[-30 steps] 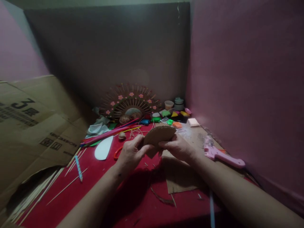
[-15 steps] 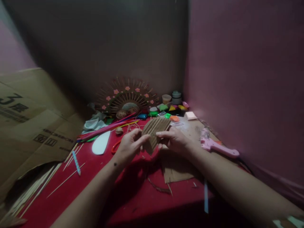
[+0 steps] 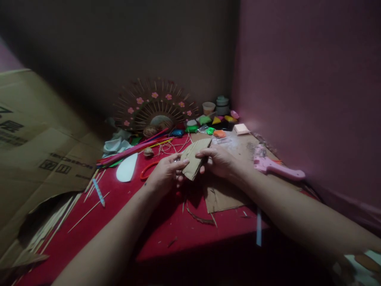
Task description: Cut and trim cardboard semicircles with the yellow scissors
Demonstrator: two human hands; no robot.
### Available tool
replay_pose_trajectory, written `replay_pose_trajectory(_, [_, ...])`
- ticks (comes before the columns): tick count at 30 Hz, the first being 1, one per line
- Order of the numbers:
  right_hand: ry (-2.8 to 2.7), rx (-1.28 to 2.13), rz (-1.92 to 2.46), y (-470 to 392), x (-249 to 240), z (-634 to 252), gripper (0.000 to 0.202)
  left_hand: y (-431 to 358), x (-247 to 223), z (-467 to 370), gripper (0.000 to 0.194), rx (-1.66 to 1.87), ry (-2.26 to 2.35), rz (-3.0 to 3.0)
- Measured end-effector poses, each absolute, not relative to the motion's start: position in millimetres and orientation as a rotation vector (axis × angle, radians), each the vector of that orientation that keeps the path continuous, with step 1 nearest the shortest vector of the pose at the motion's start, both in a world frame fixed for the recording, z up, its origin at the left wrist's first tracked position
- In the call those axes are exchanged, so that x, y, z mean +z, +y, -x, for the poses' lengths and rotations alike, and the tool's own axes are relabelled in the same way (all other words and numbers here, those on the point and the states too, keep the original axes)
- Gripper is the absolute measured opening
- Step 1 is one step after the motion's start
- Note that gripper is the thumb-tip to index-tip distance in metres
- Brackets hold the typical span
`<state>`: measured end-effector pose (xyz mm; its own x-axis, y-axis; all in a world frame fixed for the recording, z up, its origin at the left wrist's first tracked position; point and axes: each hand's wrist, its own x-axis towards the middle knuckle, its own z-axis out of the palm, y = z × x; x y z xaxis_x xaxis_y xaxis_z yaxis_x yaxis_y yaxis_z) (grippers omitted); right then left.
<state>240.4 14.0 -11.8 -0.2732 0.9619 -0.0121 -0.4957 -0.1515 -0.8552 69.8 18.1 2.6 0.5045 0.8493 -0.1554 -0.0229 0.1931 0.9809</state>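
Observation:
A small piece of cardboard [image 3: 194,157] is held between both hands above the red cloth [image 3: 178,242]. My left hand [image 3: 168,171] pinches its left edge, thumb on top. On its right side, my right hand [image 3: 218,159] grips it with the thumb over the upper face. The face toward me looks mostly smooth, with torn streaks near the far edge. Just left of my left hand lies a red-handled tool [image 3: 145,171], partly hidden by the hand. A larger cardboard sheet [image 3: 222,198] lies flat under my right hand and forearm.
A big cardboard box [image 3: 44,159] stands at the left, thin sticks beside it. At the back are a flower-decorated fan shape [image 3: 156,107], colourful clay packets [image 3: 219,134] and jars [image 3: 222,106]. A pink glue gun [image 3: 276,169] lies right, near the wall; a white rounded piece [image 3: 127,167] lies left.
The cardboard piece has been turned in my hands: its ridged face showed before, and a smoother face shows now. The whole view has shifted slightly.

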Motion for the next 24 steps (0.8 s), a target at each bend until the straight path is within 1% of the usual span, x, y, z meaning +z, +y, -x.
replay_pose_trajectory(10, [-0.918,1.690,0.661,14.0,-12.3,-239.4,0.009,19.9,2.3,-67.4,0.040,0.740,0.867,-1.259])
replay_pose_trajectory(14, [-0.859,1.715,0.652,13.5,-11.6,-241.1,0.017,19.8,5.7,-64.7,0.043,0.771,0.879,-1.342])
replay_pose_trajectory(18, [-0.899,1.584,0.673,10.6,-4.8,-247.1,0.025,20.7,9.1,-57.9,0.047,0.856,0.869,-1.667])
replay_pose_trajectory(24, [-1.068,1.467,0.567,7.6,3.6,-249.9,0.025,25.9,12.5,-42.2,0.037,0.968,0.991,-2.336])
